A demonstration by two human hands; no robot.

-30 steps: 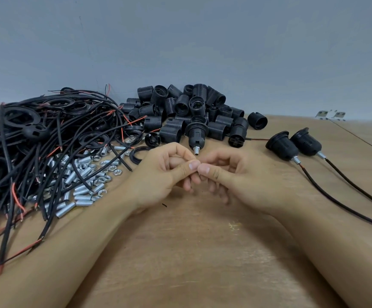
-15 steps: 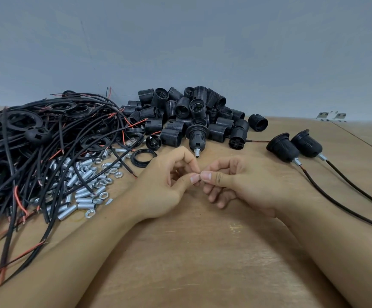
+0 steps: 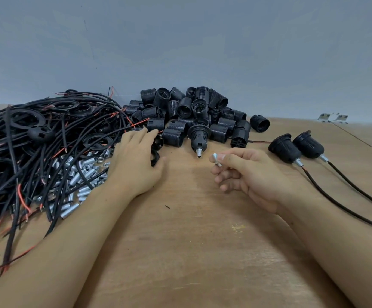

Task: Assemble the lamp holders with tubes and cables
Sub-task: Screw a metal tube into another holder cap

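Observation:
My right hand (image 3: pixel 245 172) pinches a small metal threaded tube (image 3: pixel 216 158) between thumb and forefinger, above the table. My left hand (image 3: pixel 136 158) reaches with spread fingers over black plastic caps and rings (image 3: pixel 156 150) beside the cable pile, holding nothing I can see. A black lamp holder (image 3: pixel 199 135) with a metal tube in its end stands on the table between my hands. At the back lies a heap of black threaded holder bodies (image 3: pixel 194 112). Loose metal tubes and nuts (image 3: pixel 78 176) lie at the left under black cables (image 3: pixel 36 141).
Two assembled lamp holders (image 3: pixel 296 146) with tubes and black cables (image 3: pixel 347 196) lie at the right. The wooden table (image 3: pixel 191 241) runs up to a grey wall. Two small metal brackets (image 3: pixel 332 117) sit at the far right by the wall.
My hands were together at the centre, both pinching the small tube. They have parted: the left moved left and forward to the caps, the right kept the tube and moved right.

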